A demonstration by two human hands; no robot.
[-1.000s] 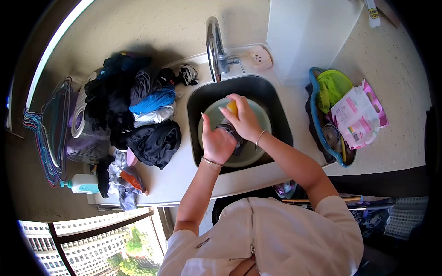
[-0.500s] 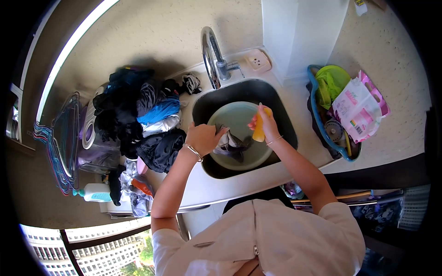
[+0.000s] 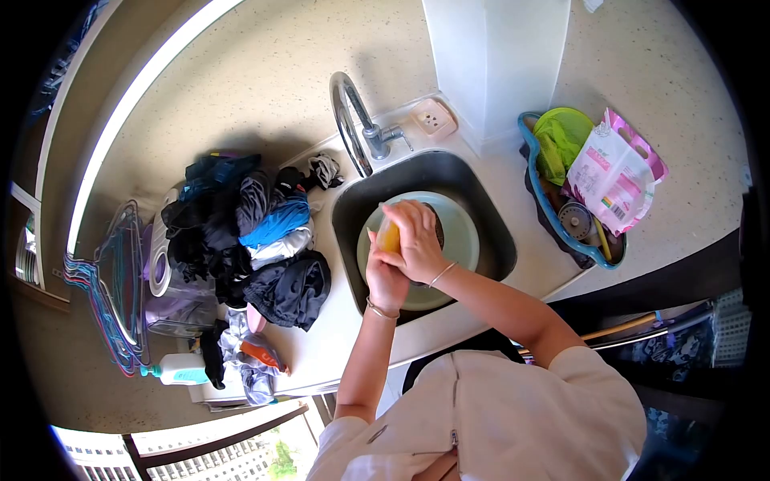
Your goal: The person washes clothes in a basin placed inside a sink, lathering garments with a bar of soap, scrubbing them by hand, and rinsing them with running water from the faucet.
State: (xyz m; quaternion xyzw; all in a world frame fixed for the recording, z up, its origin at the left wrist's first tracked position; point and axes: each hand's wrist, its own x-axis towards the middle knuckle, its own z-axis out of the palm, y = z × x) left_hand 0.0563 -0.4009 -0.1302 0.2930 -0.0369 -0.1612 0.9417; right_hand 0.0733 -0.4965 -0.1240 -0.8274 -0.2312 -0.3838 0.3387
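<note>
Over a pale green basin (image 3: 464, 232) in the sink, my two hands are pressed together. My right hand (image 3: 420, 243) is closed on a yellow-orange bar of soap (image 3: 389, 238), part of which shows between the hands. My left hand (image 3: 387, 280) lies against it from below and left, its thumb beside the soap and its other fingers mostly hidden. A dark, wet cloth (image 3: 439, 228) pokes out past my right hand and appears to be gripped by my left; most of it is covered.
Left of the sink (image 3: 504, 240) lies a clothes pile (image 3: 216, 216), with hangers (image 3: 120, 280) and a white bottle (image 3: 183, 369) beyond. A chrome faucet (image 3: 375, 143) and a pink soap dish (image 3: 434, 119) stand behind. At right, a blue-rimmed caddy (image 3: 536, 180) holds a pink-white packet (image 3: 613, 172).
My hands were apart and have come together. My right hand brought the soap leftward to my left hand, while the cloth is now largely hidden under them. The camera view has tilted slightly.
</note>
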